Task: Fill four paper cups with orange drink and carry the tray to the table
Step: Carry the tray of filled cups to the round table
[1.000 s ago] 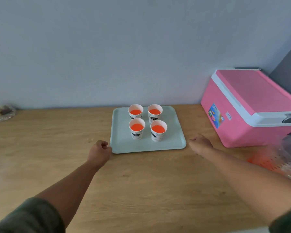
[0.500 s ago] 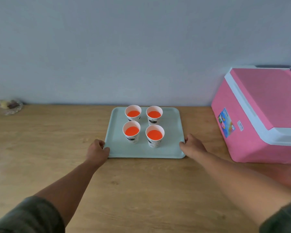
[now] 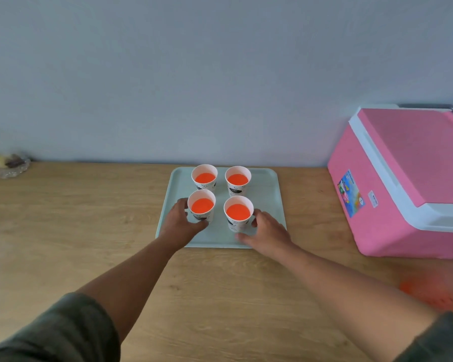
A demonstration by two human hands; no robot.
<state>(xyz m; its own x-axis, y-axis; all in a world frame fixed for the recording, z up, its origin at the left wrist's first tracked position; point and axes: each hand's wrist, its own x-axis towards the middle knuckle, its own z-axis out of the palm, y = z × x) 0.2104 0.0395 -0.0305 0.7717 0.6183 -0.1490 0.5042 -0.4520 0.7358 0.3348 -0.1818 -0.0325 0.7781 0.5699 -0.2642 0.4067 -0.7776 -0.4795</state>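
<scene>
A pale green tray (image 3: 271,194) lies on the wooden counter (image 3: 89,231) by the wall. Several white paper cups filled with orange drink stand on it in two rows: two far cups (image 3: 204,177) (image 3: 237,178) and two near ones. My left hand (image 3: 179,222) wraps around the near-left cup (image 3: 202,205) from its left side. My right hand (image 3: 268,232) curls around the near-right cup (image 3: 238,211) from its right, thumb at the cup's base. Both cups stand upright on the tray.
A pink cooler (image 3: 403,178) with a white-rimmed lid sits to the right of the tray. A small glass dish (image 3: 9,164) with snacks stands at the far left by the wall. An orange blur (image 3: 434,291) shows at the lower right.
Both hands have left the tray's side edges and moved inward over the tray onto the two near cups. The tray and cups stay in place.
</scene>
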